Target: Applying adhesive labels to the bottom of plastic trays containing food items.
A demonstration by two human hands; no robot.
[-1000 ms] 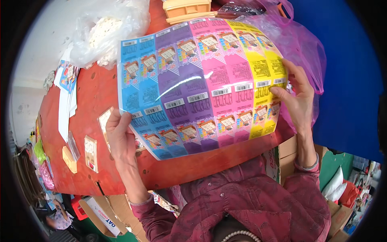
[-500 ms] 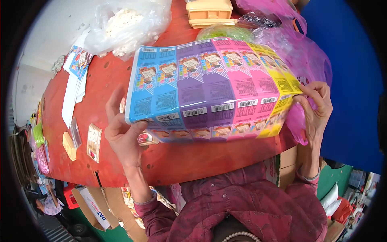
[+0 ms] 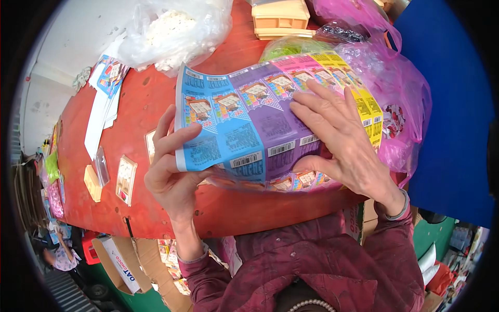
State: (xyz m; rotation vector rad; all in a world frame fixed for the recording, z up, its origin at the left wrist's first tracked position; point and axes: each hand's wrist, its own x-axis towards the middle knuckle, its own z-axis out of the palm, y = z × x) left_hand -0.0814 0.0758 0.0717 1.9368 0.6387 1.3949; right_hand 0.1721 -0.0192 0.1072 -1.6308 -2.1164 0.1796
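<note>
A glossy printed sheet (image 3: pixel 249 130) in blue, purple, pink and yellow bands, with repeated pictures and barcodes, is curved above the red table. My left hand (image 3: pixel 174 166) is closed on its left edge, with a finger over the printed face. On the sheet's right half lies my right hand (image 3: pixel 343 145), open, its fingers stretched over the purple and pink bands and the thumb apart lower down. It covers part of the print there.
Left on the red table (image 3: pixel 140 109) are a small filled tray (image 3: pixel 125 180), a cream plastic piece (image 3: pixel 92 183) and white card strips (image 3: pixel 101 114). Behind stand a clear bag of white pieces (image 3: pixel 171 31) and cream boxes (image 3: pixel 280 15). Pink bags (image 3: pixel 410 109) lie at right.
My right hand has left the sheet's right edge and moved left onto its printed face, fingers spreading. The left hand still holds the left edge.
</note>
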